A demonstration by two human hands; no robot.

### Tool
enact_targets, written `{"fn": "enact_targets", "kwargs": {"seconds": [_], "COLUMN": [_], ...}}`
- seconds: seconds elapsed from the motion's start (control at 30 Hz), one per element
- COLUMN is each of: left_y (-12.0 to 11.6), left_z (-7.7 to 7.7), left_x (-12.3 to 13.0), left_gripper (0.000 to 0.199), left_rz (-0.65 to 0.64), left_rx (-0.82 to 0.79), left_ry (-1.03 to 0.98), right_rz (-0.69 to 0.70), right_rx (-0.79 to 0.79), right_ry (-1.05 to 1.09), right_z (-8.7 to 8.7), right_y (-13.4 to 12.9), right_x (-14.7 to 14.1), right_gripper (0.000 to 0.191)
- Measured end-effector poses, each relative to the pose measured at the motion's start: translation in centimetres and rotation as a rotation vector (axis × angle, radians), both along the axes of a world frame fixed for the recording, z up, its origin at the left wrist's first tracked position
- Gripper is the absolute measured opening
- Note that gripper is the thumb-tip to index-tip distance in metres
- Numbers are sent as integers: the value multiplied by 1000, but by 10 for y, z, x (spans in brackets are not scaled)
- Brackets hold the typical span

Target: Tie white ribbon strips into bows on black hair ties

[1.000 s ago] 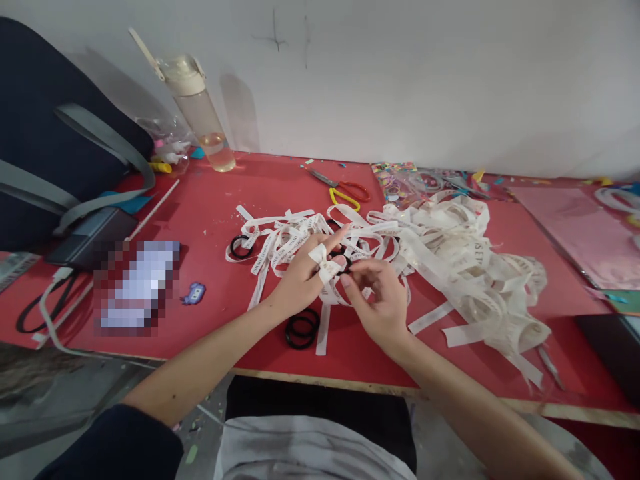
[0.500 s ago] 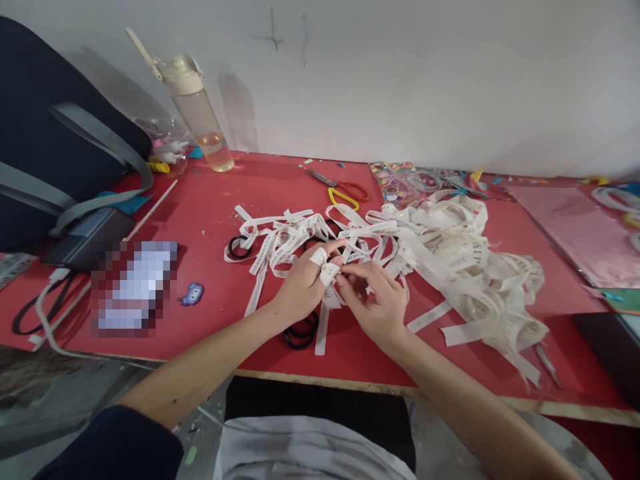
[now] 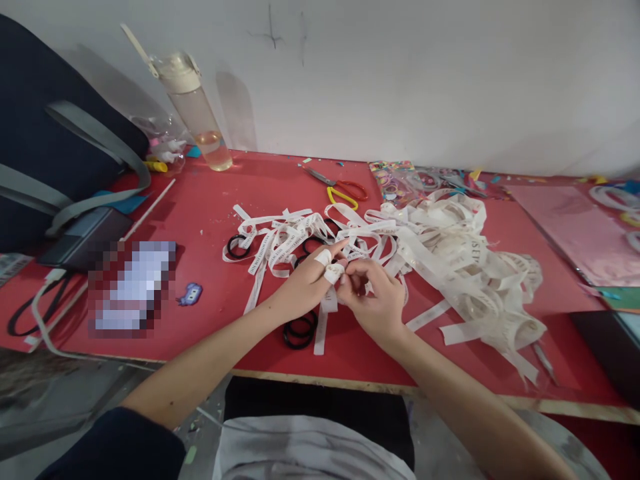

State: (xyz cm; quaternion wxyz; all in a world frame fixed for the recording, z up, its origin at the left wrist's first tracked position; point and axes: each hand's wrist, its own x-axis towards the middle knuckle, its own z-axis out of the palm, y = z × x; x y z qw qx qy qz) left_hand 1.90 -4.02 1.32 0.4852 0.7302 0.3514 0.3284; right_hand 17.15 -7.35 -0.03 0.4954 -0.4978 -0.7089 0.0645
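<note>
One left hand (image 3: 304, 281), white bands (image 3: 335, 273) around its fingers (image 3: 339, 247); curled right hand (image 3: 379, 297) beside them, both grips unclear.

A plain, matt, pale grey wall (image 3: 425, 80) spans the background, marked near the top by a thin, dark, cross-shaped scrawl (image 3: 273, 33) and, just right of it, a fainter upright streak (image 3: 303, 40). A soft-edged, upright grey shadow (image 3: 238, 110) falls on it left of centre, under dull, diffuse light. Against its foot stands a broad, flat, red-topped table (image 3: 280, 183) whose front edge shows a narrow, pale tan strip (image 3: 320, 382). Below lies a grey floor (image 3: 205, 437), littered at lower left with small, pale green scraps (image 3: 191, 455).
</note>
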Motion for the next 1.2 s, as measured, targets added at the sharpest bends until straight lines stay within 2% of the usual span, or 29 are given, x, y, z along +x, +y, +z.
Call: {"fn": "enact_targets", "kwargs": {"seconds": [0.1, 0.17, 0.23, 0.37, 0.47, 0.6, 0.7, 0.8, 0.97, 1.2], "left_y": [-1, -1, -1, 0, 2, 4, 3, 2, 3, 4], "left_z": [7, 9, 9, 3, 1, 4, 6, 6, 4, 0], "left_x": [-5, -7, -9, -12, -13, -16, -17, -18, -20, -17], "left_gripper": [50, 50, 50, 52, 53, 52, 53, 57, 59, 58], "left_rz": [-82, -81, -48, -2, -2, -20, -75, -98, -97, -108], "left_rx": [-82, -79, 8, 290, 372, 343, 329, 378, 425, 455], "left_ry": [15, 44, 93, 259, 341, 306, 274, 322, 315, 365], "right_rz": [-43, -7, 57, 125, 186, 243, 217, 213, 305, 351], "right_rx": [-26, -38, -54, -37, -56, -204, -289, -341, -437, -431], "right_ry": [74, 72, 50, 72, 101, 254, 383, 400, 480, 501], "right_z": [1, 3, 4, 4, 2, 0, 2, 3, 0, 0], "right_y": [2, 3, 2, 3, 6, 8, 9, 10, 12, 13], "right_x": [3, 3, 3, 3, 5, 7, 8, 8, 7, 5], "right_gripper": [13, 13, 12, 11, 9, 6, 13, 15, 9, 4]}}
